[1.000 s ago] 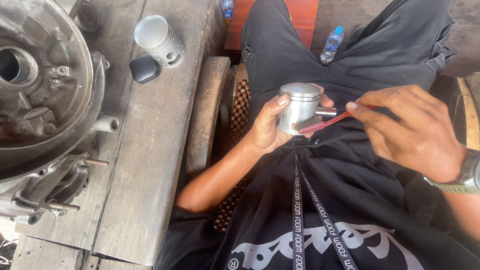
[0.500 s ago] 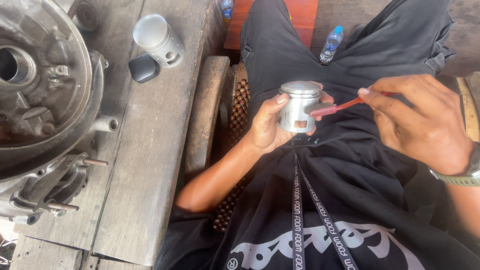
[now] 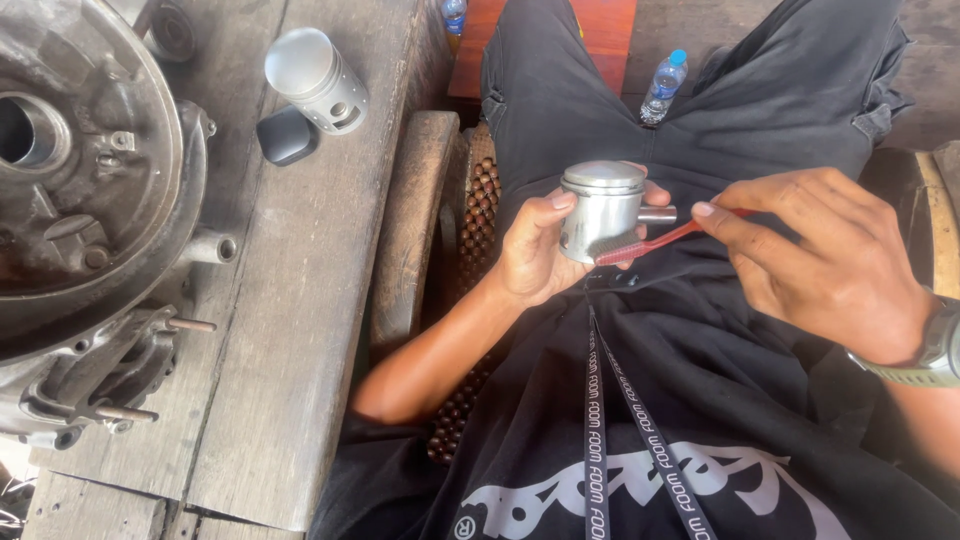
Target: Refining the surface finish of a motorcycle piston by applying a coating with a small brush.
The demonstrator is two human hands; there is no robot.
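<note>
Left hand (image 3: 535, 255) wraps grip around metal piston (image 3: 600, 210), held upright above lap, over black trousers. Right hand (image 3: 830, 265) pinches red toothbrush (image 3: 650, 243) by handle; bristle end touches piston's lower side. Wristwatch (image 3: 925, 350) on right wrist. Wooden worktop (image 3: 300, 300) to left carries engine casing (image 3: 80, 200), second piston (image 3: 315, 80) lying on side, small black cap (image 3: 287, 135) just beside it. Water bottle (image 3: 663, 85) on floor beyond knees.

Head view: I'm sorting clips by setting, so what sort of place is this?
Probably an engine repair workshop: a grimy grey metal engine casing sits on a rough wooden plank bench, a spare silver metal piston lies beside it, and the hands hold another shiny silver piston.
</note>
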